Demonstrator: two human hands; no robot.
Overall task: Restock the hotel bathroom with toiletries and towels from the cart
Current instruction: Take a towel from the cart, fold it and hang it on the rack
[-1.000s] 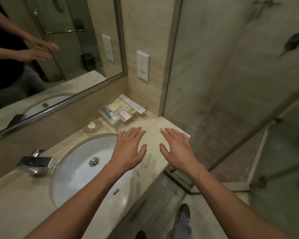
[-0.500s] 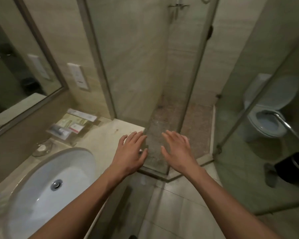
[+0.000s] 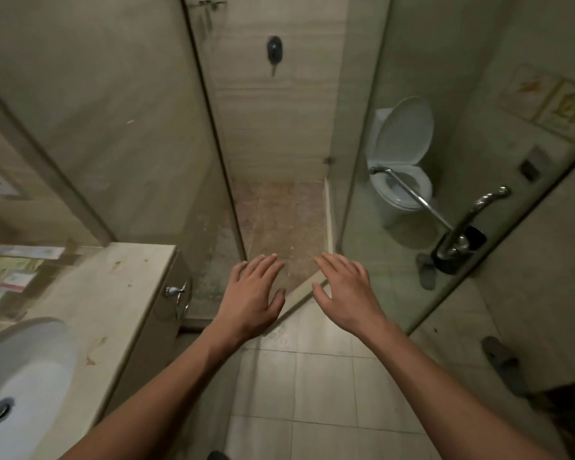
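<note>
Toiletries (image 3: 9, 272) sit in a cluster at the back left of the desk (image 3: 113, 293), against the wall, blurred at the frame edge: flat packets and a long white box, types unreadable. That part looks stocked, though I can't tell if the set is complete.

Left hand (image 3: 251, 298) and right hand (image 3: 344, 295) both empty, palms down, fingers spread wide, held out side by side over the floor in front of the shower (image 3: 273, 220). Not touching anything.

Status, as a judgement:
- toiletries on desk: probably placed
- towels: none visible anywhere in view, no rack visible either
- cart: not in frame

Sink (image 3: 17, 390) at lower left, clear of items. Glass door (image 3: 412, 227) with chrome handle (image 3: 468, 224) on the right, toilet (image 3: 400, 161) seen through it, lid up. Dark bin (image 3: 452, 257) on the floor past the glass.

With empty hands and gaze off the desk toward the shower and door, I'd guess the towel half is what's left, meaning a trip to the cart. Nothing in the shower area looks restocked, no bottles visible there.
</note>
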